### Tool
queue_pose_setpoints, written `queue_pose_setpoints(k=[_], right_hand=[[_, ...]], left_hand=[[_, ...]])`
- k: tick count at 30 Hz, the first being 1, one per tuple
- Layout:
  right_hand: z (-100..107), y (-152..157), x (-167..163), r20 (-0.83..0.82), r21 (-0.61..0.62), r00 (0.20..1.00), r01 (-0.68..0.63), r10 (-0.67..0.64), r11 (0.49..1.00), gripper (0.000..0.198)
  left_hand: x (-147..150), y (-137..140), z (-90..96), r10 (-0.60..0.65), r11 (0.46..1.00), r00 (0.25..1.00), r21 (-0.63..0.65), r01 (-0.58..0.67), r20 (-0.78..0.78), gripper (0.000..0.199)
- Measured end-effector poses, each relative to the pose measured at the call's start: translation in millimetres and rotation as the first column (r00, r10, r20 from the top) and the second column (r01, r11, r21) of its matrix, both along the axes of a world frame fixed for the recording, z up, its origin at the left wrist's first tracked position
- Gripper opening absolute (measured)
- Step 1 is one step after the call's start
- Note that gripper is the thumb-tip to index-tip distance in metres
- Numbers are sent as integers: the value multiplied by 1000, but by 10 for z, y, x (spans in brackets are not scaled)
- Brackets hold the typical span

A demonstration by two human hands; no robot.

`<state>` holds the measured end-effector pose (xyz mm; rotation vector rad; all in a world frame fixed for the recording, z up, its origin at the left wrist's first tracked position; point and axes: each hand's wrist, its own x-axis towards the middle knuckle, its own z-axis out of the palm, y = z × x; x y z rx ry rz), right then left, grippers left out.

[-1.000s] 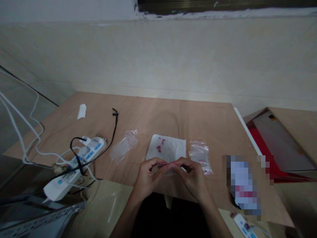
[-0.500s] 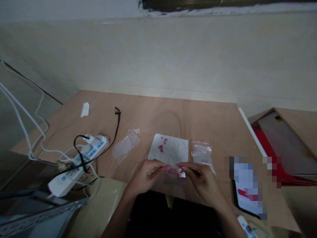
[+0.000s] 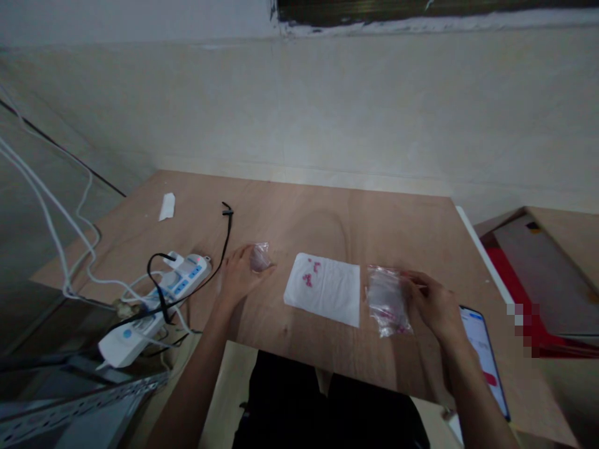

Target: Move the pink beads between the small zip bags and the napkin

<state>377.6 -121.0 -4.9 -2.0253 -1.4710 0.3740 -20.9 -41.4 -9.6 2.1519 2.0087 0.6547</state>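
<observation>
My left hand (image 3: pixel 239 274) lies over the clear plastic bags (image 3: pixel 261 255) left of centre, its fingers stretched and thumb apart; part of the bags is hidden beneath it. To the right, my right hand (image 3: pixel 434 302) pinches the upper right edge of a clear zip bag (image 3: pixel 387 302) with small pinkish-red bits low in it. The bag rests on the table, and whether another bag lies under it I cannot tell. Between my hands a white paper sheet (image 3: pixel 327 299) carries several small pinkish-red pieces (image 3: pixel 307 280) near its upper left.
A white power strip (image 3: pixel 154 312) with tangled cables stands on the left. One black cable (image 3: pixel 228 227) reaches across the wooden table (image 3: pixel 304 212). A phone (image 3: pixel 486 358) is beside my right forearm. A white scrap (image 3: pixel 167 206) sits far left, an open box (image 3: pixel 556 274) far right.
My hands have parted from the middle. The left has moved onto the bags at left; the right has carried the small bag to the right, onto the bag there.
</observation>
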Motion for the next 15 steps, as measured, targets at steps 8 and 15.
queue_pose_setpoints(k=[8, 15], right_hand=[[156, 31, -611, 171, 252, 983, -109, 67, 961, 32], [-112, 276, -1620, 34, 88, 857, -516, 515, 852, 16]], left_hand=[[64, -25, 32, -87, 978, 973, 203, 42, 214, 61], [361, -226, 283, -192, 952, 783, 306, 2, 592, 51]])
